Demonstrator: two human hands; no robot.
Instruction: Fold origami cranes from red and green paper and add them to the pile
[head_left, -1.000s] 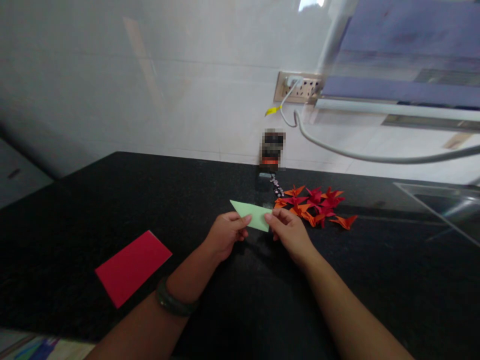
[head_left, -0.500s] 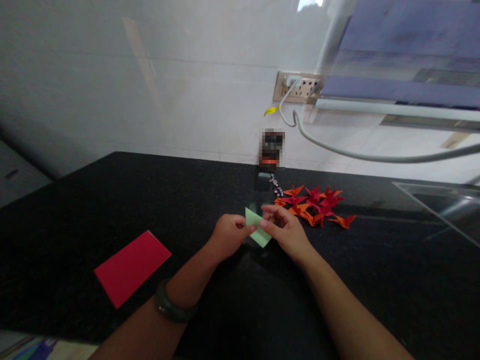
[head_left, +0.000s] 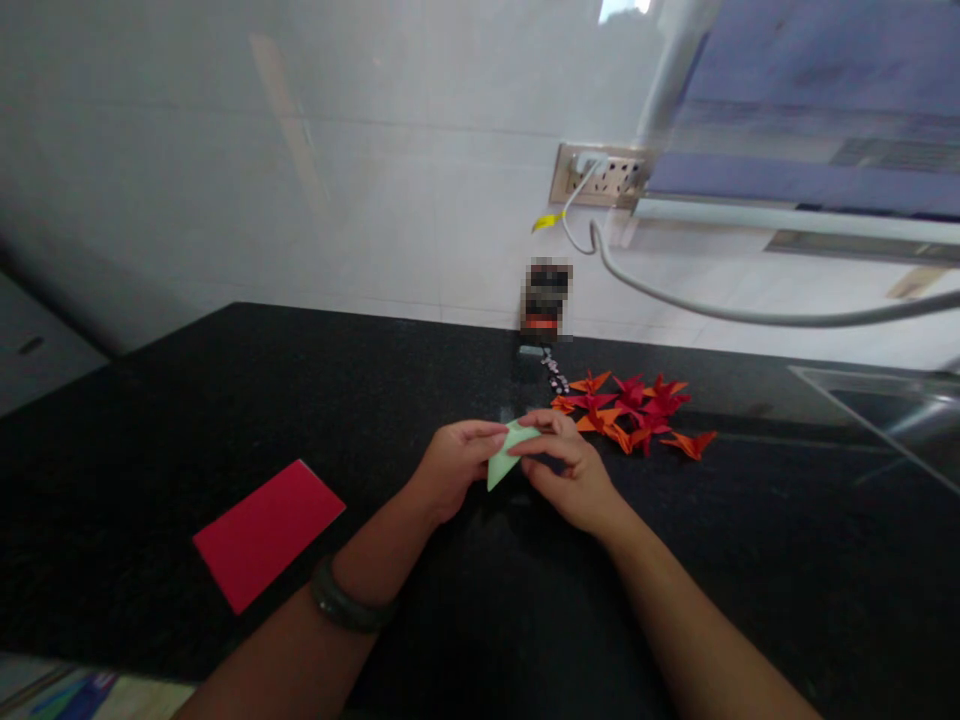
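Note:
A small piece of folded light green paper [head_left: 504, 458] is pinched between both hands just above the black countertop [head_left: 225, 400]. My left hand [head_left: 454, 472] grips its left side with fingers closed. On the paper's right and top, my right hand [head_left: 566, 470] is closed on it with curled fingers. A dark bracelet circles my left wrist. A red folded paper rectangle [head_left: 266, 532] lies flat on the counter to the left of my left forearm.
A pile of several red and orange folded paper figures [head_left: 634, 410] lies behind and right of my right hand. A blurred small dark object [head_left: 546, 295] stands against the white wall. A wall socket [head_left: 596, 175] with a white cable hangs above. A glass cooktop edge [head_left: 877, 410] lies at the right.
The green paper went from a long flat triangle to a smaller folded shape. Both hands turned and folded it between them and moved closer together.

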